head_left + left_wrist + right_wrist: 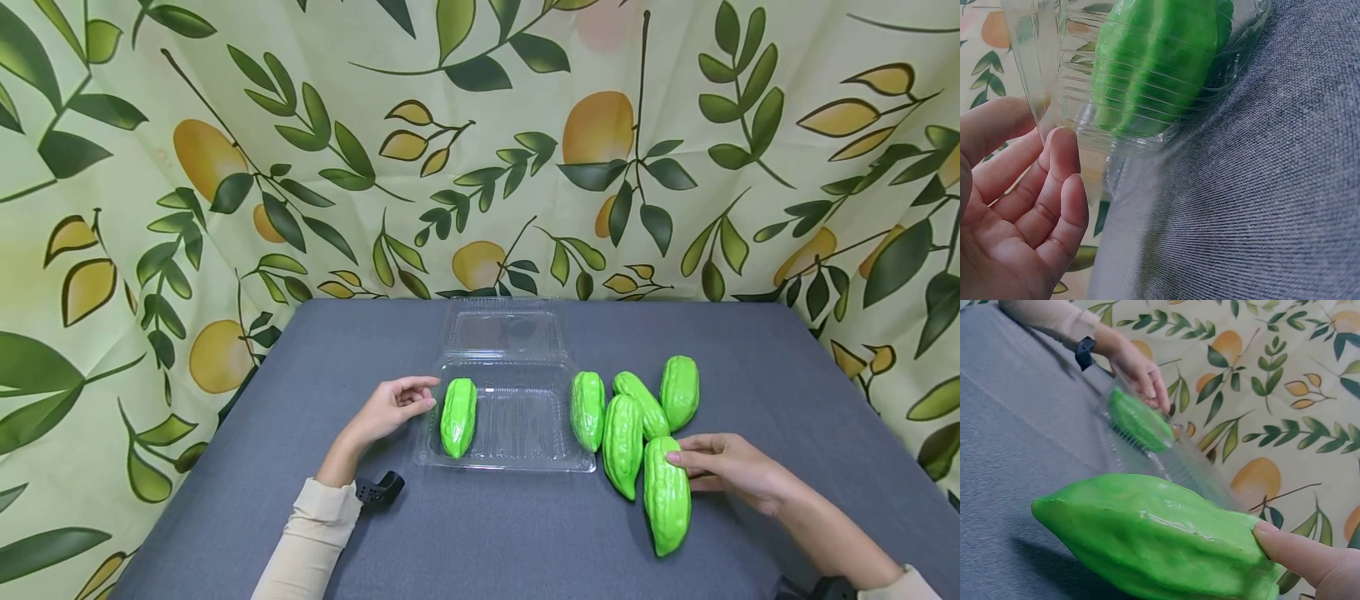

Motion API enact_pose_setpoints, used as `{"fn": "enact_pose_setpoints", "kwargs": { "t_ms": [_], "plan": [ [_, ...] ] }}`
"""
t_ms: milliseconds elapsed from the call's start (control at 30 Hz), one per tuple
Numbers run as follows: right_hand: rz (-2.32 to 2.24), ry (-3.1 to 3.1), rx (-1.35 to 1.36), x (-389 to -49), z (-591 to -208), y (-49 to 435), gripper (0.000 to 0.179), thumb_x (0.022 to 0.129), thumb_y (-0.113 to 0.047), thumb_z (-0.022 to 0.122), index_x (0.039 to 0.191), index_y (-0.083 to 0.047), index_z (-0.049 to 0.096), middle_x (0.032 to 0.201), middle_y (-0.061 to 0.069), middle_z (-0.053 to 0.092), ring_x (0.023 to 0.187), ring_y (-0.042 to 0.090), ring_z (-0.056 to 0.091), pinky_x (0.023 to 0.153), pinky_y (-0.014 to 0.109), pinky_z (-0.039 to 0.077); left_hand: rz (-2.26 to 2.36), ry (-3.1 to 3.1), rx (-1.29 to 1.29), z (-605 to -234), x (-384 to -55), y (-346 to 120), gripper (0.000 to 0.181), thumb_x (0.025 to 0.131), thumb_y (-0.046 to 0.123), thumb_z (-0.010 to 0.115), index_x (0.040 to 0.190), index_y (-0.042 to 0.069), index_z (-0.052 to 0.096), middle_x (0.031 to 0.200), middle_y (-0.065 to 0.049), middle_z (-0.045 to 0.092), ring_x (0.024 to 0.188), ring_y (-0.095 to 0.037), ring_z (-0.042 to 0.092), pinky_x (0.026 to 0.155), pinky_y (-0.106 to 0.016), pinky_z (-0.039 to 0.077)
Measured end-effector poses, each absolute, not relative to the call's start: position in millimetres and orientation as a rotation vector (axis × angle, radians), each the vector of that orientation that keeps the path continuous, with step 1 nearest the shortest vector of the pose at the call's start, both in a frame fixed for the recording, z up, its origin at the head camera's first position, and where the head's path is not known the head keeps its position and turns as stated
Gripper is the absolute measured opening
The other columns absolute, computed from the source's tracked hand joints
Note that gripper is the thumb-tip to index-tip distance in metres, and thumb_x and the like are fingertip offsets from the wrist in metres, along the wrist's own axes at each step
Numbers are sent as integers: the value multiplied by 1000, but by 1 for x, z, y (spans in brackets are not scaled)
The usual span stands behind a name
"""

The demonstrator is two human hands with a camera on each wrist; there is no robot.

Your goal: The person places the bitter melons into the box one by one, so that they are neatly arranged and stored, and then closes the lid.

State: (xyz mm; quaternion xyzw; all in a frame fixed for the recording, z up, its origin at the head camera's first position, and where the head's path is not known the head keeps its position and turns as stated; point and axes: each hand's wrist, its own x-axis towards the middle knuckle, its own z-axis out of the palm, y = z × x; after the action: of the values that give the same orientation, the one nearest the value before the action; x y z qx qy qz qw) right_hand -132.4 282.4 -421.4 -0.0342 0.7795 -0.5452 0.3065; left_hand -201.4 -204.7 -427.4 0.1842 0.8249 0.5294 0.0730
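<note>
A leaf-and-fruit print cloth (480, 183) hangs behind the grey surface (225, 500), where a clear plastic clamshell container (525, 425) lies open, its lid (506, 329) folded back on the far side, leaving the base free to reach into. The left hand (390, 408) is at the left rim, fingers loosely bent in what looks like a light pinch, likely to steady so light a container; the left wrist view shows the thumb through the plastic and other fingertips in front, a detail lost in the head view. The right hand (731, 467) holds a ridged green bitter melon (667, 508) near its blunt end, thumb on top and fingers parted to its width, probably to keep the tapered end free; the right wrist view shows that tip apart from its shadow, so it seems raised. Another bitter melon (458, 418) lies inside the base along the left wall, while four more cluster at the right, one overlapping the right rim.
</note>
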Motion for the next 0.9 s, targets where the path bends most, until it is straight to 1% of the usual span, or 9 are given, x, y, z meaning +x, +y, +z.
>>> {"fn": "enact_pose_setpoints", "kwargs": {
  "t_ms": [233,367,467,667,833,900],
  "plan": [
    [-1451,2084,-106,-137,-411,284,60,100,-26,52,132,23,38,105,-7,67,93,4,65,84,29,56,1587,2484,551,-428,-201,-205,36,91,4,62,124,-10,58,95,-26,62,78,3,56,70,-14,49],
    [-1455,2117,-102,-139,-406,283,62,100,-26,51,133,23,36,105,-9,67,92,0,65,84,28,56,1580,2489,549,-427,-201,-206,37,91,5,63,124,-10,58,96,-26,62,77,2,56,70,-14,49],
    [-1461,2132,-95,-140,-402,282,64,100,-27,51,135,24,34,105,-10,65,92,-2,64,84,28,56,1576,2493,554,-427,-201,-206,36,91,5,63,124,-10,58,96,-26,62,77,3,56,69,-14,49],
    [-1506,2137,-115,-144,-396,277,63,100,-24,52,134,25,33,102,-14,63,92,-3,64,84,25,56,1577,2492,556,-426,-201,-206,37,91,5,63,124,-10,58,96,-26,62,77,3,56,70,-14,48],
    [-1530,2164,-86,-147,-391,271,67,99,-25,53,137,25,28,106,-9,61,92,-4,63,85,25,55,1581,2489,552,-426,-201,-205,37,91,5,63,124,-11,58,96,-26,62,78,3,56,70,-14,48],
    [-1534,2175,-98,-148,-390,269,68,99,-25,53,137,25,27,111,-4,61,92,-5,63,86,25,56,1575,2493,552,-427,-201,-205,37,91,6,63,124,-10,58,96,-26,62,78,3,56,70,-14,49]
  ]
}}
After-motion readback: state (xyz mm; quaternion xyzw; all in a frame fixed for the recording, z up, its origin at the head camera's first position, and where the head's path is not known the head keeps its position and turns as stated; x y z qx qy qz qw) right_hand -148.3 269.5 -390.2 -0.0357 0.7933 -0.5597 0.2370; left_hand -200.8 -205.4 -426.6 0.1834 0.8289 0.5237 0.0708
